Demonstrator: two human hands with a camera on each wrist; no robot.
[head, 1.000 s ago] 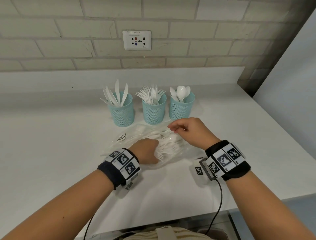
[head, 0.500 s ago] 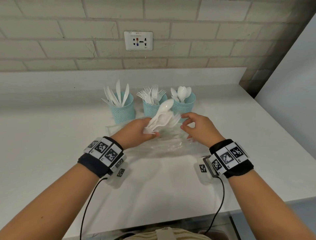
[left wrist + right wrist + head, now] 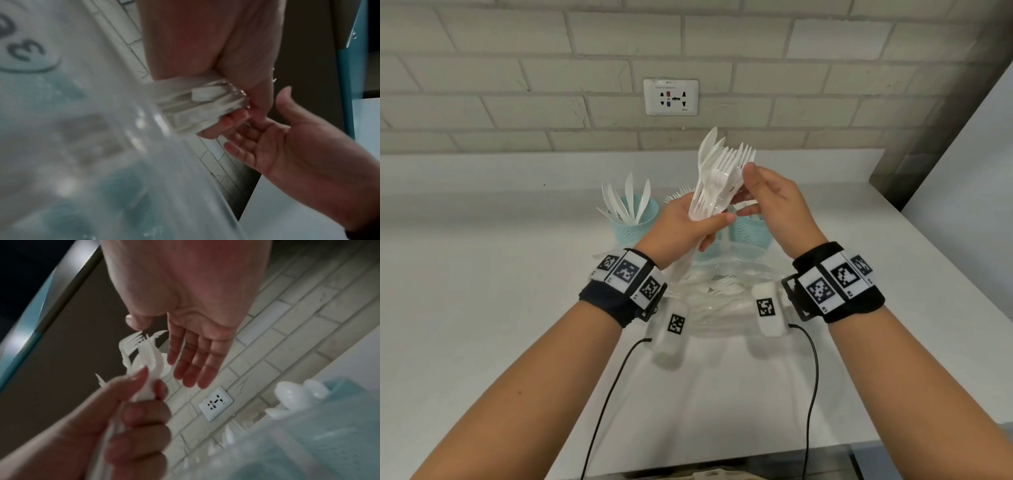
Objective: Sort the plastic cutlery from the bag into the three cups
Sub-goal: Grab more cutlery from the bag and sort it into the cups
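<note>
My left hand (image 3: pixel 714 228) grips a bundle of white plastic cutlery (image 3: pixel 719 174) by the handles and holds it upright above the cups; it is mostly forks, with one smooth rounded tip behind them. My right hand (image 3: pixel 746 190) is beside the bundle, its fingers straight and its thumb at the fork tines (image 3: pixel 133 340). The clear bag (image 3: pixel 717 301) lies on the counter between my wrists with more cutlery inside. Three teal mesh cups stand behind my hands: the knife cup (image 3: pixel 635 224), a fork cup almost hidden by my left hand, and the spoon cup (image 3: pixel 751 231).
The white counter (image 3: pixel 482 308) meets a brick wall with a socket plate (image 3: pixel 671 97) behind the cups. A grey wall panel (image 3: pixel 962 171) bounds the right side. Cables run from both wrist bands towards the counter's front edge (image 3: pixel 756 455).
My left hand pulled a bundle of cutlery out of the bag and raised it above the cups. My right hand let go of the bag and rose to the bundle's tines.
</note>
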